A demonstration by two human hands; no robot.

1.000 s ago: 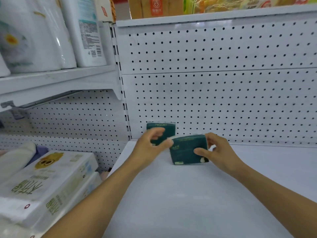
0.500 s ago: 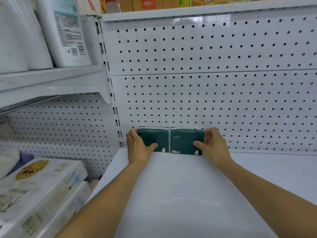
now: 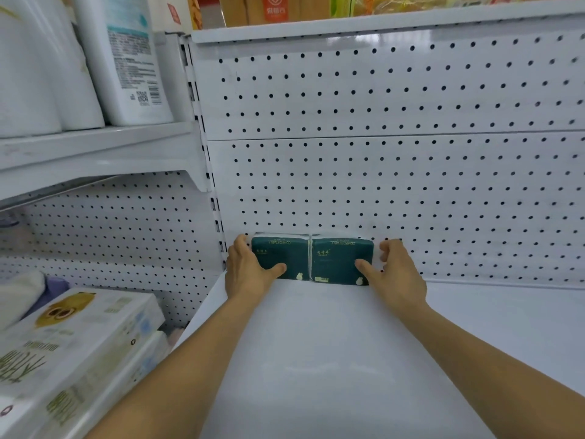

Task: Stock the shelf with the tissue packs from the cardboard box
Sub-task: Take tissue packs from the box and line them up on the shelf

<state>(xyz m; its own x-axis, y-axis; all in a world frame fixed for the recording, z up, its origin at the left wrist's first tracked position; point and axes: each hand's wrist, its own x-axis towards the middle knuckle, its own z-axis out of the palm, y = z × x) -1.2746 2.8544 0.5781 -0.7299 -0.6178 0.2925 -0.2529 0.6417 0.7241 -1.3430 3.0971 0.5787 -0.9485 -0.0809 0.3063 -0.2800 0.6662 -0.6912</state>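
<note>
Fingers (image 3: 243, 248) of both hands gripping two tissue packs (image 3: 311, 259), now pushed back against pegboard (image 3: 380, 185); first pair shelved.

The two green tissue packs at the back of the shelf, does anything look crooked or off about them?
Nothing stands out. The left tissue pack and right tissue pack stand upright, side by side and touching, against the pegboard back panel. The left hand and right hand bracket their outer ends.
</note>
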